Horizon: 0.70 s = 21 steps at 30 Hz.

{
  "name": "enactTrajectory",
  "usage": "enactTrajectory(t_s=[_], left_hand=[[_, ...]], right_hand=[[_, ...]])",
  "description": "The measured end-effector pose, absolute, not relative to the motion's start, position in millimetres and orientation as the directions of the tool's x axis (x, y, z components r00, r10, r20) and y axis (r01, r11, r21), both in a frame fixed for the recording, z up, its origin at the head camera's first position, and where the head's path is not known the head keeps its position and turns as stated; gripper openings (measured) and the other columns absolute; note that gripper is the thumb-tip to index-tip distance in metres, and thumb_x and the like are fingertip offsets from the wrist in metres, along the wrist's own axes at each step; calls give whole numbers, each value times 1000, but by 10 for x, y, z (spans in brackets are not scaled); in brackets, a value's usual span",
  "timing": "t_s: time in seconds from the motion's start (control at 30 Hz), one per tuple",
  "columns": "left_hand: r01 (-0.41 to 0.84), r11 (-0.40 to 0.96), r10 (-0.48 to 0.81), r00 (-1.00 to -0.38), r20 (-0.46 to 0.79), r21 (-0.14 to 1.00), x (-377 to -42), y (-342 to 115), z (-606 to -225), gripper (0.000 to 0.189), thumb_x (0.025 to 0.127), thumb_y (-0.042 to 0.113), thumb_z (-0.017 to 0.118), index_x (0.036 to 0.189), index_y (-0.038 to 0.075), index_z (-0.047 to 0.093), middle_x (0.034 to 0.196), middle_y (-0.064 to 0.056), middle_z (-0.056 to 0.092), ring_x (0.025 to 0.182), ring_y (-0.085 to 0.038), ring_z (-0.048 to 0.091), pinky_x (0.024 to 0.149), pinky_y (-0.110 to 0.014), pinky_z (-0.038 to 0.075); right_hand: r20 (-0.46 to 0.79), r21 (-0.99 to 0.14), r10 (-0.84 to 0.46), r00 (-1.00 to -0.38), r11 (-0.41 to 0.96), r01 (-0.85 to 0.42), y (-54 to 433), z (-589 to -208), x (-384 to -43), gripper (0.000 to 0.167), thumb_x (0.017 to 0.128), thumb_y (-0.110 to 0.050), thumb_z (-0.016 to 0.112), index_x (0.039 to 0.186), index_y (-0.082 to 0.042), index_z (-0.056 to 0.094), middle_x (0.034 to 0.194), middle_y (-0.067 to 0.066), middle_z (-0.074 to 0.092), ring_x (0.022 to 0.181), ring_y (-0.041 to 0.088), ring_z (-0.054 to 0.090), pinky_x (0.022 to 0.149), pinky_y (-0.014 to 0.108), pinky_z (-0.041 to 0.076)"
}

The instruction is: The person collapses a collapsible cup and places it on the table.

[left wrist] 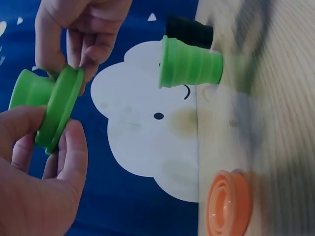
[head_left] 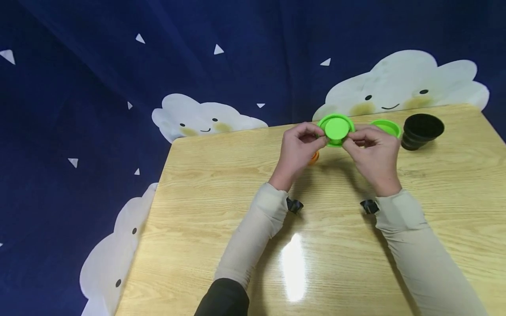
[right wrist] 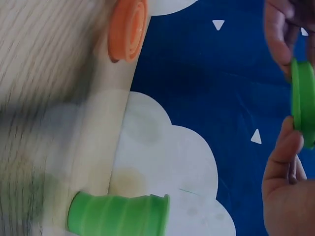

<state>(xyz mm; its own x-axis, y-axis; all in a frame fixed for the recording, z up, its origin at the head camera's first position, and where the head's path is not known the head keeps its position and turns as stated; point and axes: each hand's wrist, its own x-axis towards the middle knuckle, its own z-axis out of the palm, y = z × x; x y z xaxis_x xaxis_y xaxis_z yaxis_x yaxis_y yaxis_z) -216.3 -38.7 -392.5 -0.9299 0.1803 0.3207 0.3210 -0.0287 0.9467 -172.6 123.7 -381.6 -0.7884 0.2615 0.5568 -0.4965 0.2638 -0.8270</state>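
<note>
Both hands hold a partly folded green collapsible cup [head_left: 337, 128] up over the far part of the table. On its left side my left hand [head_left: 297, 148] pinches the rim between thumb and fingers. Opposite it, my right hand [head_left: 374, 151] grips the right edge in the same way. The left wrist view shows the wide ring of the cup [left wrist: 60, 109] with a narrower part standing out from it. Below the left hand lies an orange collapsible cup [left wrist: 229, 204], folded flat and mostly hidden in the head view.
A second green cup [left wrist: 192, 64], extended, stands behind my right hand. Right of it is a black cup [head_left: 423, 129]. The wooden table [head_left: 205, 197] ends at a dark blue curtain [head_left: 237, 66] with white clouds.
</note>
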Motion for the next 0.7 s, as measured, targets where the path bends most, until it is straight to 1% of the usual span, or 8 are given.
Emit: enactTrajectory(t_s=[0.1,0.23,0.27,0.33,0.4,0.53,0.63,0.7], left_hand=[[240,-120,177,-950,258,963,-2179,-413,-3952,12,84,-10,74,93,-5,69,97,-7,68,80,-15,65,76,-29,59],[185,-227,206,-950,233,956,-2190,-414,-3928,14,86,-13,68,101,-13,67,98,-8,67,82,-18,67,83,-42,59],[177,-250,218,-948,233,952,-2190,-408,-3917,16,87,-14,67,103,-14,66,98,-8,67,81,-18,67,84,-45,59],[158,-292,241,-942,233,943,-2191,-397,-3904,17,88,-16,64,106,-16,65,96,-8,66,80,-16,67,84,-48,59],[124,-327,247,-946,211,937,-2186,-384,-3894,16,88,-15,64,105,-16,64,93,-6,66,79,-16,67,81,-44,60],[42,-402,234,-961,147,915,-2180,-357,-3888,12,88,-13,65,97,-6,67,89,-4,66,78,-14,64,70,-28,59],[-12,-465,249,-961,118,885,-2176,-349,-3880,16,88,-13,63,94,2,67,90,-4,66,80,-14,64,69,-25,58],[-42,-496,273,-956,109,868,-2171,-354,-3874,21,88,-15,61,95,3,67,93,-4,66,83,-14,64,70,-26,59]], right_hand=[[518,-854,219,-827,181,-487,1299,-3885,-1782,5,84,11,71,87,15,73,87,9,73,72,8,67,65,15,54],[433,-879,176,-884,-135,-457,1380,-3963,-1844,4,87,15,65,90,17,68,84,14,70,64,16,66,63,21,57],[414,-869,173,-894,-217,-445,1391,-3969,-1850,4,88,16,63,90,19,66,84,14,69,63,18,66,62,23,58],[373,-833,168,-913,-373,-409,1406,-3974,-1853,4,90,16,61,89,18,64,83,14,68,64,19,67,61,25,59],[336,-808,168,-927,-454,-375,1409,-3970,-1855,6,92,13,61,87,17,62,82,15,68,62,19,67,59,25,59],[251,-775,156,-955,-559,-295,1407,-3951,-1858,10,92,10,65,84,11,60,80,15,69,62,20,69,56,26,59],[194,-735,98,-976,-645,-211,1433,-3927,-1860,9,91,11,67,95,10,58,85,18,71,66,22,71,59,28,60],[173,-695,38,-984,-703,-149,1463,-3910,-1867,18,91,14,64,107,10,56,92,21,72,73,24,73,65,29,61]])
